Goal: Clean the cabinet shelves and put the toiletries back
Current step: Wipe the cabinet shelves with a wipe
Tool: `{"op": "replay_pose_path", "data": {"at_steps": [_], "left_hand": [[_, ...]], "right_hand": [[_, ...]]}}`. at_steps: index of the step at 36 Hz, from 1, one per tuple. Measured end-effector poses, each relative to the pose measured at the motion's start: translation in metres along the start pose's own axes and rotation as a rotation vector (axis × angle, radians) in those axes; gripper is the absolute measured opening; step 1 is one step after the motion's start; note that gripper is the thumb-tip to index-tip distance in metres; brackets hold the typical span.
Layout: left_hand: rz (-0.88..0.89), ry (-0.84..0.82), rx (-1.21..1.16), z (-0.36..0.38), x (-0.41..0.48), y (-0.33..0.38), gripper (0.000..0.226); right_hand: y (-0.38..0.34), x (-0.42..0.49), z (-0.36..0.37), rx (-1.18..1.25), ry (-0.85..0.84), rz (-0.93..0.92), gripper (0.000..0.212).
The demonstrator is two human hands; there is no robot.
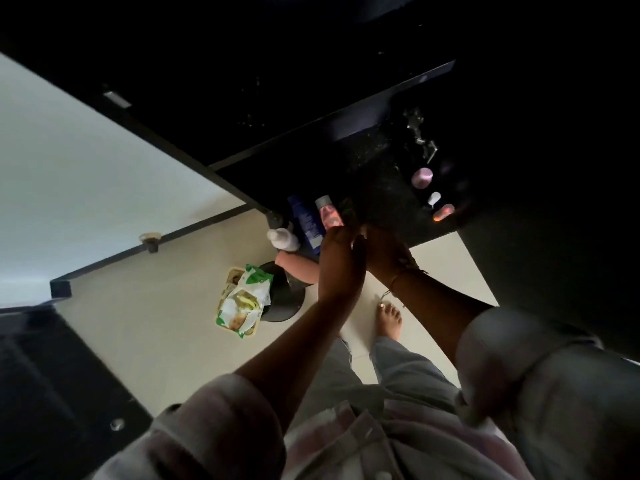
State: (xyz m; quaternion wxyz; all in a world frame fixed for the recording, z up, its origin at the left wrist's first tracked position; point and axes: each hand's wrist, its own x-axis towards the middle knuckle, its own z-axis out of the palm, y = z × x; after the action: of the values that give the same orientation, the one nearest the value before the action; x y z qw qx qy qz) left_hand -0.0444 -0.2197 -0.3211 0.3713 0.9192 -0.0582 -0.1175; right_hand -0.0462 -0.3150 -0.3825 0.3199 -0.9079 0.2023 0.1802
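My left hand [341, 261] and my right hand [386, 252] meet at the front edge of a dark counter [377, 188]. A small pale spot shows between the fingers; what it is stays hidden in the dim light. Just left of the hands lie a blue bottle [306, 220], a pink bottle [329, 213] and a white bottle [284, 239]. A peach tube [298, 266] hangs over the counter edge. Farther right on the counter are a pink round jar [422, 177], a small white item [434, 198] and a pink-orange tube [444, 212].
A metal tap [420, 133] stands at the back of the counter. On the pale tiled floor a green-and-white wipes packet [244, 301] lies on a yellowish tray over a black round bin [287, 296]. My bare foot [389, 320] is beside it. A dark cabinet [52, 393] fills the lower left.
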Motion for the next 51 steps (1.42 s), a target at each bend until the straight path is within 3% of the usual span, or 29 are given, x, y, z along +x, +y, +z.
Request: {"op": "replay_pose_path", "data": {"at_steps": [6, 12, 25, 38, 51], "left_hand": [[-0.14, 0.095, -0.036, -0.009, -0.009, -0.028, 0.022], [-0.164, 0.137, 0.014, -0.012, -0.005, -0.045, 0.034], [-0.109, 0.055, 0.067, -0.009, -0.005, -0.064, 0.021], [-0.088, -0.031, 0.102, -0.007, 0.002, -0.077, 0.014], [0.077, -0.079, 0.107, 0.026, 0.04, -0.031, 0.026]], "right_hand": [[-0.015, 0.009, 0.01, 0.004, -0.022, 0.016, 0.032], [-0.019, 0.015, 0.016, 0.047, -0.03, 0.027, 0.035], [-0.022, 0.023, 0.029, -0.003, -0.003, 0.086, 0.037], [-0.01, 0.03, 0.02, 0.18, -0.111, 0.24, 0.033], [0.061, 0.009, -0.013, 0.315, 0.099, 0.48, 0.026]]}}
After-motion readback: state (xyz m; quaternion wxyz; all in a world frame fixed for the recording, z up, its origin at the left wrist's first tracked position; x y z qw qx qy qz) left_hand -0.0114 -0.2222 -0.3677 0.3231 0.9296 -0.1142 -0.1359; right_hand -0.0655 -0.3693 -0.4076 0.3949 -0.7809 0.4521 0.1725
